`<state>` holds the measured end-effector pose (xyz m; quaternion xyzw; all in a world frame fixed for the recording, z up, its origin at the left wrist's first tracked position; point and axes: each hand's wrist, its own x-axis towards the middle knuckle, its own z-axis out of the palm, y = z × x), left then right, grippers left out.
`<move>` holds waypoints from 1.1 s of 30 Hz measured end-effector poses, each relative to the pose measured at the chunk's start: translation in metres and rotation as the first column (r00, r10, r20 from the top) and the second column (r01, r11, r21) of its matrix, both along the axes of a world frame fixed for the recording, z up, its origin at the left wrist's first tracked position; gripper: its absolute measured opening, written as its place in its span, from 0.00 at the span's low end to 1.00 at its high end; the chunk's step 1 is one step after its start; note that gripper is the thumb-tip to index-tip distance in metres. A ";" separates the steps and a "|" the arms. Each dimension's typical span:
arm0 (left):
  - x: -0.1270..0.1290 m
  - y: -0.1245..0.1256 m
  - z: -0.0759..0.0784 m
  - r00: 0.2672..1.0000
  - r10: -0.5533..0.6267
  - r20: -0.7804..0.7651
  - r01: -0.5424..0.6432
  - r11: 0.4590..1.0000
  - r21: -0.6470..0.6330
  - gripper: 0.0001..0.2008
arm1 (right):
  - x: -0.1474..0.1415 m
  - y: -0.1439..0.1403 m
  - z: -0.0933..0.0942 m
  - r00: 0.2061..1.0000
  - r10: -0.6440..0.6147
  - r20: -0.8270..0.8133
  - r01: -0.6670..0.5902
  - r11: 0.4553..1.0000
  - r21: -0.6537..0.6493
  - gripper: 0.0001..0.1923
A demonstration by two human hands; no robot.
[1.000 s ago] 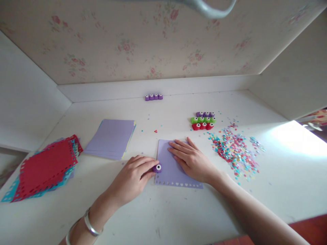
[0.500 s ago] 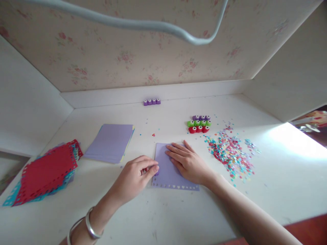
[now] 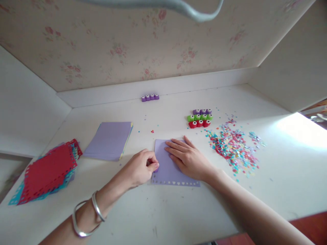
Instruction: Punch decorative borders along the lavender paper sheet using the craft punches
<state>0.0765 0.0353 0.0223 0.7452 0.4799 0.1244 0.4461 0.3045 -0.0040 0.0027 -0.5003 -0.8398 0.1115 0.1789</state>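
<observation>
A lilac paper sheet (image 3: 166,173) lies on the white table in front of me, with a row of small punched holes, some heart-shaped, along its near edge and a few at the lower left. My right hand (image 3: 187,158) rests flat on it, fingers spread. At the sheet's left edge my left hand (image 3: 144,166) is closed on a small purple paper punch (image 3: 156,169), mostly hidden by the fingers. Two silver bangles (image 3: 88,217) circle my left forearm.
Left lie a stack of lilac paper (image 3: 108,139) and a pile of punched red and blue sheets (image 3: 49,168). Purple, green and red punches (image 3: 200,118) stand right of centre, more purple punches (image 3: 150,97) by the wall. Confetti (image 3: 235,144) is heaped at right.
The camera view has tilted and shifted slightly. My left fingers have curled more tightly over the punch at the sheet's left edge. My right hand stays flat on the paper.
</observation>
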 end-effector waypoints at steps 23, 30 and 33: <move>-0.060 -0.011 -0.019 0.995 -0.018 0.101 -0.004 0.978 0.210 0.13 | -0.003 -0.003 0.002 0.992 0.003 -0.125 0.003 0.999 0.046 0.18; -0.054 -0.024 -0.023 0.976 -0.030 0.217 -0.063 0.909 0.411 0.21 | -0.051 -0.019 0.026 0.926 0.078 -0.368 -0.125 0.986 -0.107 0.19; -0.054 -0.030 -0.021 0.982 -0.049 0.181 -0.050 0.862 0.505 0.21 | -0.067 -0.019 0.030 0.928 0.099 -0.359 -0.168 0.972 -0.166 0.16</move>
